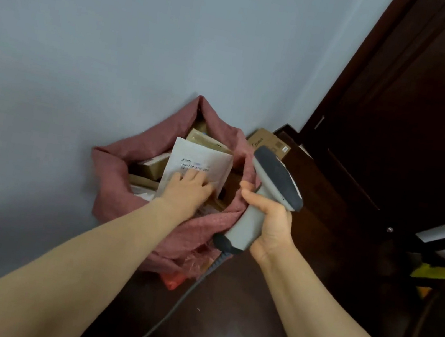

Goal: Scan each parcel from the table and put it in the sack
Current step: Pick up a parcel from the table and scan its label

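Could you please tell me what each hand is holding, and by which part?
The right hand grips the scanner by its handle. The left hand lies on the white parcel near its lower edge; whether it grips cannot be told.
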A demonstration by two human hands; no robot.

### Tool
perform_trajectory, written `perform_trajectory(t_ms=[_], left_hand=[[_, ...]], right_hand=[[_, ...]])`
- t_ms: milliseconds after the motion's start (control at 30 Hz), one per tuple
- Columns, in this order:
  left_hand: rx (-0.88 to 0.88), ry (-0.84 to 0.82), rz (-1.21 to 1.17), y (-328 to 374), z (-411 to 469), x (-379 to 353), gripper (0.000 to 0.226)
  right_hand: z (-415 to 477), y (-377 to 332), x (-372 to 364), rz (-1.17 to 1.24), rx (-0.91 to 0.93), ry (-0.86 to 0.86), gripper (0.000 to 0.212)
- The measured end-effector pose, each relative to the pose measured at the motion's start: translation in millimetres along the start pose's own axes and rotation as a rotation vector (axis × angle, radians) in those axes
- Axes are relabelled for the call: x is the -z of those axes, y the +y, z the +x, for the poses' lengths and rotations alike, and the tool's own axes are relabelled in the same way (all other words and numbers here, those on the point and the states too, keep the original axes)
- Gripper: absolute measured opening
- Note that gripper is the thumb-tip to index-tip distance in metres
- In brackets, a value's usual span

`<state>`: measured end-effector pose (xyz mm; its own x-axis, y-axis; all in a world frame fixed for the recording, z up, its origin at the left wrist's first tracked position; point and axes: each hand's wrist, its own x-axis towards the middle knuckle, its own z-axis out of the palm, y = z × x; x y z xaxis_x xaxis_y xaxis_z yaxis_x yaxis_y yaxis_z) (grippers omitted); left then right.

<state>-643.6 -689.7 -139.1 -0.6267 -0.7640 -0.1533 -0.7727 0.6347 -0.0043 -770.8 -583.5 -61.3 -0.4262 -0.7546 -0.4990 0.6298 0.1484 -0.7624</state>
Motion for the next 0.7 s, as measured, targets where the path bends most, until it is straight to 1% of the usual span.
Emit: perform_trajectory(t_ms=[33, 67, 100, 133, 167, 200, 233, 267, 300, 333, 367, 400, 433, 467, 500, 600, 667, 700], left_hand=[[0.024, -0.037, -0.019, -8.1, 1.4, 3.9, 0.046], [0.079, -0.051, -0.135, -16.4, -0.3, 9.4, 0.047], [0.165, 0.007, -0.279, -24.1, -5.3, 14.7, 0.046], [0.288, 0.135, -0.376, -31.3, -12.3, 16.7, 0.047], [0.439, 0.266, -0.390, -38.0, -19.6, 17.5, 0.051], [0.595, 0.339, -0.360, -45.8, -27.0, 14.9, 0.063], [0.752, 0.312, -0.359, -53.1, -34.5, 9.0, 0.081], [0.924, 0.222, -0.436, -63.7, -42.3, 1.0, 0.098], [1.109, 0.116, -0.578, -74.7, -48.6, -6.7, 0.111], [1.277, 0.028, -0.762, -85.8, -53.2, -14.8, 0.115], [1.384, -0.047, -0.958, -95.5, -57.7, -23.5, 0.107], [1.412, -0.100, -1.150, -100.0, -63.7, -27.6, 0.089], [1.379, -0.115, -1.319, -99.7, -69.0, -27.3, 0.066], [1.336, -0.073, -1.430, -102.5, -72.7, -22.6, 0.049], [1.281, -0.001, -1.470, -106.9, -73.7, -12.4, 0.040], [1.183, 0.249, -1.591, -141.7, -53.7, 38.1, 0.037], [1.184, 0.367, -1.722, -163.3, -45.0, 69.6, 0.038], [1.173, 0.381, -1.724, -169.9, -43.6, 77.1, 0.039]], right_hand=[[0.1, 1.6, -1.9, -0.007, 0.000, -0.017, 0.023], [-0.4, 3.4, -3.0, -0.013, -0.006, -0.019, 0.024], [-1.0, 5.0, -4.2, -0.015, -0.024, -0.009, 0.024], [-2.0, 6.4, -5.5, -0.017, -0.053, 0.013, 0.025], [-3.5, 8.3, -7.8, -0.018, -0.084, 0.039, 0.026], [-4.7, 10.8, -10.0, -0.020, -0.103, 0.063, 0.027], [-5.3, 13.9, -12.4, -0.025, -0.111, 0.084, 0.027], [-5.5, 17.1, -14.6, -0.035, -0.109, 0.098, 0.026], [-5.2, 20.1, -16.7, -0.048, -0.103, 0.105, 0.025], [-4.7, 22.7, -18.5, -0.064, -0.098, 0.109, 0.023], [-4.3, 25.0, -20.7, -0.078, -0.097, 0.117, 0.022], [-4.2, 26.0, -23.3, -0.085, -0.102, 0.128, 0.023], [-4.6, 25.3, -26.8, -0.083, -0.111, 0.137, 0.023], [-5.3, 22.5, -31.2, -0.073, -0.114, 0.139, 0.023], [-5.8, 17.2, -36.9, -0.053, -0.106, 0.133, 0.023], [-6.6, -9.6, -60.7, 0.075, -0.008, 0.109, 0.033], [-7.6, -28.2, -76.3, 0.172, 0.076, 0.090, 0.047], [-8.6, -35.5, -83.4, 0.217, 0.114, 0.069, 0.053]])
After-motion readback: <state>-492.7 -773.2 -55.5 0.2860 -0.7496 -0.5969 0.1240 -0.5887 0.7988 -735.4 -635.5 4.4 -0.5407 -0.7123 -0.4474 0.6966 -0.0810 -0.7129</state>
